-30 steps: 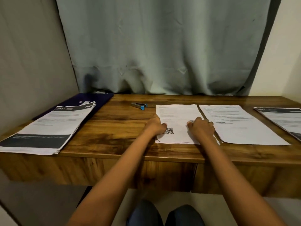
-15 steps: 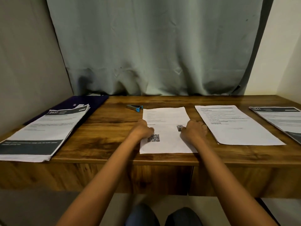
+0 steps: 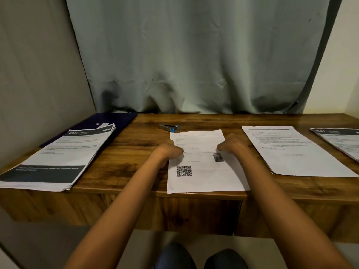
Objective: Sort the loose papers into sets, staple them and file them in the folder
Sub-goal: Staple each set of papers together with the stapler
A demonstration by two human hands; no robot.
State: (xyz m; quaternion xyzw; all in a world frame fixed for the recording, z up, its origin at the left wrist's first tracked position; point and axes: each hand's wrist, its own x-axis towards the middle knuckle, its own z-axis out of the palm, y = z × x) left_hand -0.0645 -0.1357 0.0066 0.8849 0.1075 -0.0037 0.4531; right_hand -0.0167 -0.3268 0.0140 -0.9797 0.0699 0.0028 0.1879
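A white paper set with a QR code (image 3: 202,177) lies in the middle of the wooden desk (image 3: 136,152), its near edge at the desk's front edge. My left hand (image 3: 169,151) holds its left edge with curled fingers. At the right edge my right hand (image 3: 233,145) does the same. A small grey and blue stapler (image 3: 168,127) lies just behind the paper. At the back left lies a dark blue folder (image 3: 120,118), partly under a stack of papers with dark banners (image 3: 64,158).
Another printed paper set (image 3: 295,152) lies to the right of my hands. A banner-headed stack (image 3: 338,140) is cut off at the far right edge. A grey curtain (image 3: 194,65) hangs behind the desk. My knees show below the desk.
Both hands have slid the QR-code paper set left, away from the neighbouring set, and toward me until its near edge reached the desk's front.
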